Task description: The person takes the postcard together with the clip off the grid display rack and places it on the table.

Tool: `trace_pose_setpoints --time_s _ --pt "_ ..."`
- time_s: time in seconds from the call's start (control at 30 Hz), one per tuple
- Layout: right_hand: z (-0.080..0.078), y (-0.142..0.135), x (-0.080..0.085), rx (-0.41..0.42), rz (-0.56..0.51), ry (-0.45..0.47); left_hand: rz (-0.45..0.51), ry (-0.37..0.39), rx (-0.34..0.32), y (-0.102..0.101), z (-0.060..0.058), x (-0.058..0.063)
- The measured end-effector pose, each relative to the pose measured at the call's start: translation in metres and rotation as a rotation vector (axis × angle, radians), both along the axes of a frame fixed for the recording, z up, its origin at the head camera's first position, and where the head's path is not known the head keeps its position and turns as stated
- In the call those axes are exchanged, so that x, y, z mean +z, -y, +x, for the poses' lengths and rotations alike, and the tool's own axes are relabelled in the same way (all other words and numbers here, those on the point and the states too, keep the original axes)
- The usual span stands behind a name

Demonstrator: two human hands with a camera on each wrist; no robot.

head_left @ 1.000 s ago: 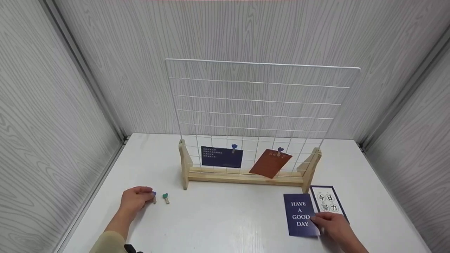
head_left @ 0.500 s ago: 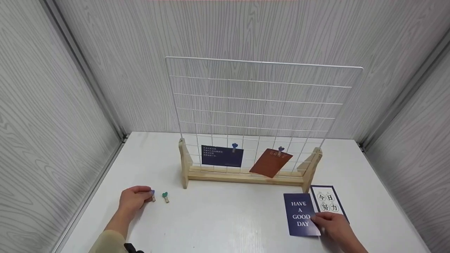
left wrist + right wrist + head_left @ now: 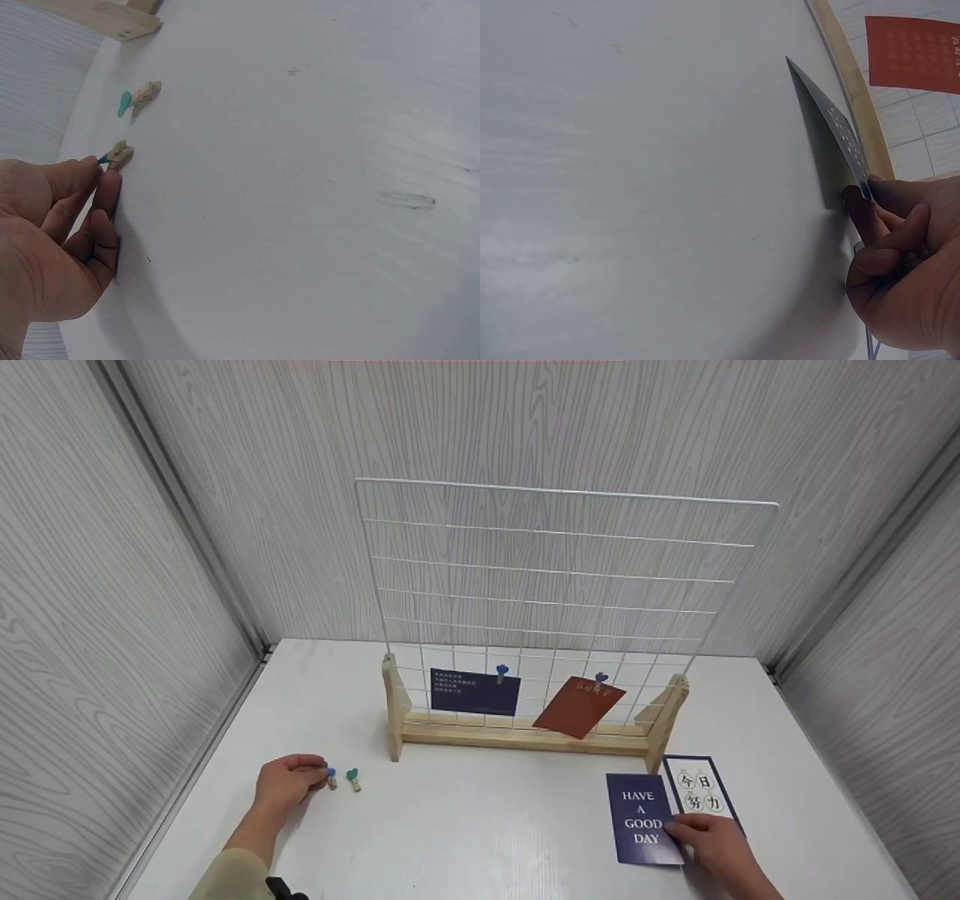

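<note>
My left hand (image 3: 285, 784) is at the left of the table, pinching a small wooden clothespin (image 3: 120, 153) with a blue heart between thumb and finger. Beside it lies another clothespin (image 3: 354, 780) with a green heart. On the right, my right hand (image 3: 712, 844) grips the edge of a dark blue card (image 3: 637, 810) reading "HAVE A GOOD DAY". In the right wrist view this card (image 3: 832, 124) is tilted up off the table, thumb on one face and fingers behind. Partly under the hand lies a white card (image 3: 701, 786) with a dark border.
A white wire grid (image 3: 555, 577) stands in a wooden base (image 3: 525, 737) at the table's middle back. A dark blue card (image 3: 472, 694) and a red card (image 3: 577, 709) hang on it, each from a blue heart clothespin. Grey wood-grain panels (image 3: 600, 427) enclose the table.
The blue clothespin in my left fingers has shifted and turned slightly. My right hand and its card stay nearly still. The head view has moved a little.
</note>
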State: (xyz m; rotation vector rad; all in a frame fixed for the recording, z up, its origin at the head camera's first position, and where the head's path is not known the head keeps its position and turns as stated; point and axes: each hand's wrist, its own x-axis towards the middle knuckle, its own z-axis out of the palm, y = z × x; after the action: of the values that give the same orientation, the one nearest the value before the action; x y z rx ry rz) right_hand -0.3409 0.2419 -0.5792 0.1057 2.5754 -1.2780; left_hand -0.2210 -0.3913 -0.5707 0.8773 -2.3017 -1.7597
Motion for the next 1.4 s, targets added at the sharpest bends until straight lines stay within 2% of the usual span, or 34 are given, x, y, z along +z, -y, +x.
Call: trace_pose_setpoints --time_s 0.3,0.6,0.83,1.13,1.4 --pt "0.002 -0.001 0.0 0.014 0.008 -0.037 0.003 0.003 0.002 0.001 0.001 -0.004" --pt "0.0 -0.002 0.007 0.028 0.048 -0.064 0.017 0.006 -0.006 0.005 0.002 -0.007" --pt "-0.001 -0.004 0.01 -0.01 -0.019 -0.017 0.035 0.007 -0.019 0.009 0.001 -0.007" --pt "-0.002 -0.008 0.012 -0.04 -0.035 0.045 0.039 0.006 -0.015 0.008 0.002 -0.005" --pt "-0.002 -0.009 0.022 -0.064 -0.103 0.025 0.042 0.011 -0.003 0.012 0.005 0.001"
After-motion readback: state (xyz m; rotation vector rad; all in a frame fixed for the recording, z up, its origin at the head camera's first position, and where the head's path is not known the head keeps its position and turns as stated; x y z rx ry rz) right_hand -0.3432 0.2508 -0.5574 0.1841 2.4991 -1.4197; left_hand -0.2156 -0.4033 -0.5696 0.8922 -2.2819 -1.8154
